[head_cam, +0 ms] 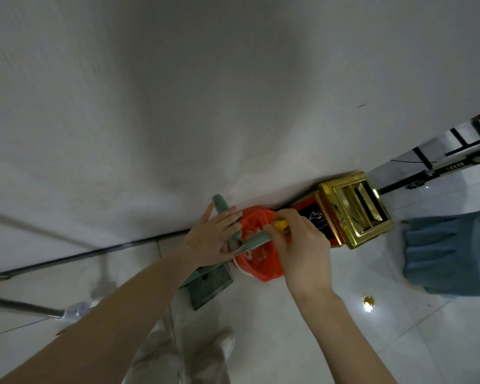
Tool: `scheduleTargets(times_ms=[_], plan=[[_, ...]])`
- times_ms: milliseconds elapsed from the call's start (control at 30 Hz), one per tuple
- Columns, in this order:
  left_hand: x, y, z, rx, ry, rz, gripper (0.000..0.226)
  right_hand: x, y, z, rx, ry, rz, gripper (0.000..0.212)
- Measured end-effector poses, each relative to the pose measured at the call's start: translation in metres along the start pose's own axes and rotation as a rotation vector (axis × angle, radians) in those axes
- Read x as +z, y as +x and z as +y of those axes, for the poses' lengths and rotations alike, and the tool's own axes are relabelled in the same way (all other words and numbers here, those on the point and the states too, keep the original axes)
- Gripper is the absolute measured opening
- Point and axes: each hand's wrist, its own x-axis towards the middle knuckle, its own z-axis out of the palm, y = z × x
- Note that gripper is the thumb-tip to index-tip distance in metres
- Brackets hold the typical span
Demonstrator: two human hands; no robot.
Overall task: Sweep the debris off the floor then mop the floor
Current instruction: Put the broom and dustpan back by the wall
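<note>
My left hand (212, 238) lies with straight fingers over an upright green handle (221, 205) that rises from a green dustpan (209, 284) on the floor. My right hand (298, 241) grips the yellow end (281, 226) of a second green handle (254, 241), which slants across the mouth of an orange-lined bin (261, 268). Pale scraps show inside the bin. A small yellow piece of debris (368, 300) lies on the white tiled floor (302, 342) to the right. What the second handle belongs to is hidden.
A gold and black bin (354, 210) stands against the white wall (233, 92), right of the orange one. Another person's blue trouser leg (449, 250) is at the right edge. Metal poles (25, 307) lie at the left. My pale trousers and shoe (225, 345) are below.
</note>
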Motion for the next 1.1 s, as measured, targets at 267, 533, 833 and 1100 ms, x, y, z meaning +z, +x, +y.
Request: scheduleTargets(times_ms=[267, 533, 833, 1100], plan=[[0.014, 0.008, 0.004, -0.117, 0.049, -0.046, 0.092, -0.013, 0.016, 0.0, -0.014, 0.038, -0.024, 0.015], [0.025, 0.024, 0.011, -0.102, -0.022, 0.019, 0.089, -0.029, 0.025, 0.002, -0.039, 0.07, 0.019, 0.016], [0.035, 0.023, 0.029, 0.025, -0.131, 0.194, 0.078, -0.031, 0.011, 0.009, -0.033, 0.023, 0.041, 0.014], [0.035, 0.029, 0.054, 0.163, -0.203, 0.341, 0.078, -0.039, -0.002, 0.021, -0.016, 0.004, 0.03, 0.017]])
